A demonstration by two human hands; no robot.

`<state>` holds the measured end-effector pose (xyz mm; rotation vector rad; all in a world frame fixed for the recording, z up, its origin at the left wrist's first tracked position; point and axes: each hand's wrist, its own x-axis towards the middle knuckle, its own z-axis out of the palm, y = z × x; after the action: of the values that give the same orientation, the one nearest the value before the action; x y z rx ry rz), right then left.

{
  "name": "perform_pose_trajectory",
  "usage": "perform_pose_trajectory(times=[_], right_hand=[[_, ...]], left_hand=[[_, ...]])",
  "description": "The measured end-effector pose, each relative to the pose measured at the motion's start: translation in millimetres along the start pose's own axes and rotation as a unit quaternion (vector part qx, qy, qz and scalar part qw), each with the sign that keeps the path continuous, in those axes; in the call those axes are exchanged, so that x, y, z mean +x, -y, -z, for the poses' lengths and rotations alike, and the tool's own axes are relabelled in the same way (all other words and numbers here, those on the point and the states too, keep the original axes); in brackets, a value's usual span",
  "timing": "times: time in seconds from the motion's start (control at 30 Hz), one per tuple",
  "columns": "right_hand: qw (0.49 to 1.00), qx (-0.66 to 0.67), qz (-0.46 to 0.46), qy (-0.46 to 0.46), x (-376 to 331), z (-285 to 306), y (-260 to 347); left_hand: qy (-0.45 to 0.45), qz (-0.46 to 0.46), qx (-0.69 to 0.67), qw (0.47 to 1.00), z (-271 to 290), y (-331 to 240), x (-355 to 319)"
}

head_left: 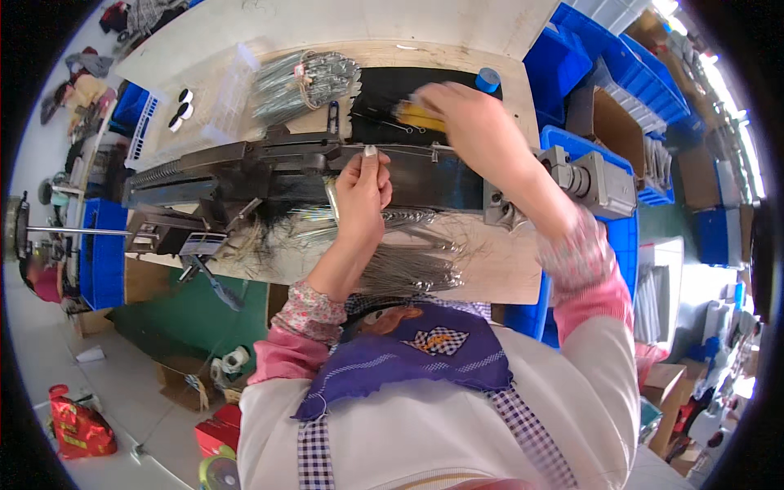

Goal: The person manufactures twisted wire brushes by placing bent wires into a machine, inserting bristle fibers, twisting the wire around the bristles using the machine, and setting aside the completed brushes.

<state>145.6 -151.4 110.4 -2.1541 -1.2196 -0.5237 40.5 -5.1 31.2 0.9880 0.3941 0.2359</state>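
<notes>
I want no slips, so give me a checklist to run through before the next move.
1. Left hand clear of the dark machine: not ok, its fingers are right at the bed.
2. Left fingers curled in: ok; whatever they may hold, cannot tell.
3. Right hand secure on the yellow item: cannot tell, the hand is blurred.
4. Blue roll off the machine bed: ok, it sits beyond the right hand.
5. Near side of the worktable free of scraps: not ok, thin bits lie around the near wire bundle.
</notes>
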Motion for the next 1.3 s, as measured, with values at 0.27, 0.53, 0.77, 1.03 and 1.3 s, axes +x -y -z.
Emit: perform_pose_trajectory(times=[0.27,0.53,0.77,1.03,1.3], right_hand=[[0.889,0.312,-0.189,0.278,20.7,-39.6,-2.0],[0.769,0.392,-0.323,0.388,43.0,-33.2,-9.8],[0.974,-0.077,-0.102,0.185,32.7,-6.0,-6.6],[0.997,-0.002,0.018,0.081,12.8,-42.2,29.3],[0.990,0.065,-0.031,0.122,19.7,-41.3,23.9]], left_hand=[[0.005,0.023,-0.002,1.000,-2.8,-2.8,-4.5],[0.134,0.064,-0.051,0.988,5.9,1.0,2.1],[0.125,0.162,-0.395,0.896,0.5,-27.6,3.6],[0.133,0.108,-0.377,0.910,7.2,-16.9,-2.9],[0.065,0.083,-0.384,0.917,11.0,-21.7,-12.8]])
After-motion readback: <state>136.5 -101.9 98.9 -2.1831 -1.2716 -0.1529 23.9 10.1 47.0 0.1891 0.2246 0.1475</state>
